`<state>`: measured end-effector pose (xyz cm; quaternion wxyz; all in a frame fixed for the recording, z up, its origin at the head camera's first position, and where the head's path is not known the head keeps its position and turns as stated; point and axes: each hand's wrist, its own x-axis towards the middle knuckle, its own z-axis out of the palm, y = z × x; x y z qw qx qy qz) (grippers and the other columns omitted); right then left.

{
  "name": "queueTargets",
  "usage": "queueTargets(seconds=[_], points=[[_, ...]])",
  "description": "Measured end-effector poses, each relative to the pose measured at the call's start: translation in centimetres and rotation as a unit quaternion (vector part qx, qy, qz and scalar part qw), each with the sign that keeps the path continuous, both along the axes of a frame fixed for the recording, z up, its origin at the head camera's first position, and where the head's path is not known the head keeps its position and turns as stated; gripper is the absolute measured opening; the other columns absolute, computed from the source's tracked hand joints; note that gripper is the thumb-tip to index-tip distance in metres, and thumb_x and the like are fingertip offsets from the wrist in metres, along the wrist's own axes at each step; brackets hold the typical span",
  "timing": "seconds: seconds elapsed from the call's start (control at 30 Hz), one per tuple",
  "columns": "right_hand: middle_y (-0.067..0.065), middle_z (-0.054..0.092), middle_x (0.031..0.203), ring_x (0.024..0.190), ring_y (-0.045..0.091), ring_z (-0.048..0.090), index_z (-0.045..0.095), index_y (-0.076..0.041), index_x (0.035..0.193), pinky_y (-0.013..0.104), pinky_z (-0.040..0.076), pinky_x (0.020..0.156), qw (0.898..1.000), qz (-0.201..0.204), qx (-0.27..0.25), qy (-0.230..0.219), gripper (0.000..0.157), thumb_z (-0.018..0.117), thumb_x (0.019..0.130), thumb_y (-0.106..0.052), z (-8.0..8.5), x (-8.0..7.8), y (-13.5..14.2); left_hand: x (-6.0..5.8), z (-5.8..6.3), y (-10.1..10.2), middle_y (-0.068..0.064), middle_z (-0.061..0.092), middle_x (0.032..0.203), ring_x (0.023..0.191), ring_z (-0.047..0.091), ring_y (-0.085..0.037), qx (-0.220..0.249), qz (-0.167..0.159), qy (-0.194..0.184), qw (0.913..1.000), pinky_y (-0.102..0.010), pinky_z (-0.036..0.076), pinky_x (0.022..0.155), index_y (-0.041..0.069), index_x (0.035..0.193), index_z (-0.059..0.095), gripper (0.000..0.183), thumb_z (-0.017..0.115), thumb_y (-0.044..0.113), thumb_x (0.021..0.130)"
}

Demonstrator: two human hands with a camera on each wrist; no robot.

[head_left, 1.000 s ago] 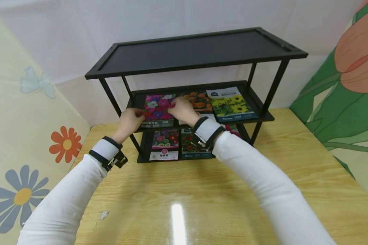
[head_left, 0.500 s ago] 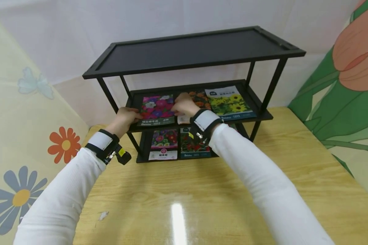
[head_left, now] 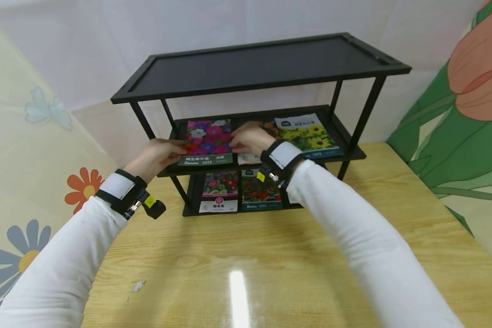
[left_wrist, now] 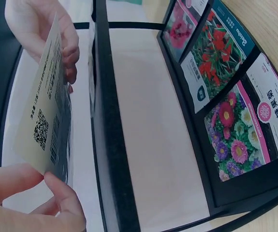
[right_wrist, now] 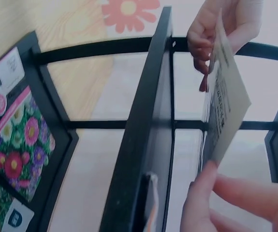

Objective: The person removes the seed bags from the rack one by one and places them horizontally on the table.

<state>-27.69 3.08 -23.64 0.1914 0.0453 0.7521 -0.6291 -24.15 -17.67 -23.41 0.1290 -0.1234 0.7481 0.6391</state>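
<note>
A seed packet (head_left: 207, 138) with pink, purple and white flowers is held between both hands, over the left end of the rack's middle shelf. My left hand (head_left: 157, 157) pinches its left edge between thumb and fingers. On the opposite edge, my right hand (head_left: 252, 136) pinches it too. Both wrist views show the packet's pale printed back (left_wrist: 47, 111) raised off the shelf (right_wrist: 141, 116). Beside the right hand lies an orange-flower packet (head_left: 269, 129), partly covered by that hand. Further right is a yellow-flower packet (head_left: 311, 132).
The black three-tier rack (head_left: 254, 68) stands against a white backdrop on a wooden table (head_left: 201, 259). Its top tier overhangs the hands. On the bottom shelf lie a pink-flower packet (head_left: 220, 191), a red-flower packet (head_left: 262, 193) and another packet (left_wrist: 180, 29). Posts stand at the rack's corners.
The packet has come up off the shelf and shifted slightly left and nearer to me. My left hand and forearm have moved left with it; the right hand stays on its right edge.
</note>
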Motion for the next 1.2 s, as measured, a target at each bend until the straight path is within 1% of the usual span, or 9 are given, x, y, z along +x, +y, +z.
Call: queueTargets(seconds=[0.13,0.23,0.33,0.47,0.6,0.7,0.8,1.03,1.2], points=[[0.016,0.048,0.118,0.104,0.026,0.053,0.044,0.001,0.126,0.030,0.047,0.082,1.000,0.004,-0.023,-0.001,0.046,0.053,0.082,0.009,0.0,0.6,0.3,0.7,0.3,-0.2,-0.003,0.044,0.103,0.071,0.046,-0.004,0.007,-0.013,0.000,0.9999,-0.011,0.041,0.060,-0.002,0.135,0.029,0.052,0.047,-0.003,0.087],[0.015,0.047,0.119,0.104,0.026,0.052,0.043,-0.002,0.128,0.030,0.047,0.083,0.999,0.004,-0.036,0.004,0.048,0.053,0.082,0.007,-0.3,1.0,0.4,1.2,0.4,-0.4,-0.004,0.045,0.102,0.067,0.047,-0.003,0.018,-0.023,0.001,0.9996,-0.010,0.042,0.059,-0.003,0.136,0.027,0.053,0.046,-0.003,0.086],[0.013,0.047,0.120,0.105,0.025,0.052,0.041,-0.005,0.130,0.030,0.046,0.084,0.999,0.007,-0.050,0.009,0.049,0.053,0.084,0.005,-0.5,1.6,0.5,1.8,0.5,-0.7,-0.010,0.044,0.115,0.068,0.047,-0.002,0.004,-0.037,0.004,0.9993,-0.009,0.042,0.060,-0.002,0.136,0.028,0.052,0.047,-0.001,0.087],[0.013,0.047,0.121,0.104,0.024,0.052,0.040,-0.006,0.132,0.029,0.046,0.084,0.998,0.009,-0.067,0.016,0.049,0.052,0.085,0.003,-0.4,2.8,0.8,2.5,0.6,-0.9,-0.012,0.034,0.135,0.070,0.042,-0.004,-0.025,-0.053,0.007,0.9983,-0.010,0.038,0.060,0.000,0.136,0.031,0.050,0.048,0.002,0.088],[0.011,0.048,0.121,0.095,0.021,0.054,0.042,-0.005,0.130,0.027,0.047,0.081,0.996,-0.007,-0.083,0.009,0.048,0.052,0.084,0.004,-0.4,3.9,1.0,3.2,0.7,-0.9,-0.012,0.032,0.139,0.068,0.041,-0.005,-0.035,-0.061,0.007,0.9975,-0.011,0.035,0.057,0.001,0.135,0.034,0.049,0.048,0.002,0.088],[0.011,0.048,0.123,0.093,0.020,0.054,0.042,-0.005,0.130,0.026,0.048,0.079,0.995,-0.014,-0.096,0.002,0.048,0.052,0.084,0.005,-0.5,4.6,1.1,3.8,0.7,-1.0,-0.011,0.029,0.141,0.074,0.044,-0.006,-0.040,-0.070,0.008,0.9967,-0.010,0.036,0.059,0.000,0.134,0.035,0.048,0.048,0.001,0.088],[0.011,0.045,0.127,0.100,0.022,0.054,0.040,-0.005,0.131,0.026,0.047,0.080,0.994,-0.009,-0.110,0.001,0.049,0.051,0.085,0.005,-0.5,5.4,1.3,4.6,0.7,-1.1,-0.011,0.027,0.141,0.080,0.044,-0.006,-0.044,-0.077,0.012,0.9960,-0.010,0.038,0.065,0.000,0.134,0.034,0.047,0.047,0.003,0.089],[0.012,0.044,0.127,0.109,0.023,0.050,0.039,-0.006,0.132,0.026,0.046,0.084,0.992,0.015,-0.125,0.014,0.047,0.049,0.086,0.004,-0.5,7.2,1.5,6.5,0.5,-1.5,-0.010,0.023,0.142,0.109,0.038,-0.014,-0.050,-0.092,0.026,0.9942,-0.022,0.033,0.096,0.001,0.135,0.034,0.047,0.048,0.008,0.090],[0.012,0.046,0.124,0.108,0.023,0.050,0.040,-0.007,0.131,0.026,0.046,0.083,0.991,0.026,-0.130,0.021,0.047,0.049,0.087,0.004,-0.7,8.7,1.4,8.2,0.3,-1.9,-0.010,0.027,0.140,0.112,0.035,-0.016,-0.053,-0.090,0.032,0.9940,-0.018,0.036,0.089,0.005,0.136,0.032,0.050,0.050,0.010,0.089]])
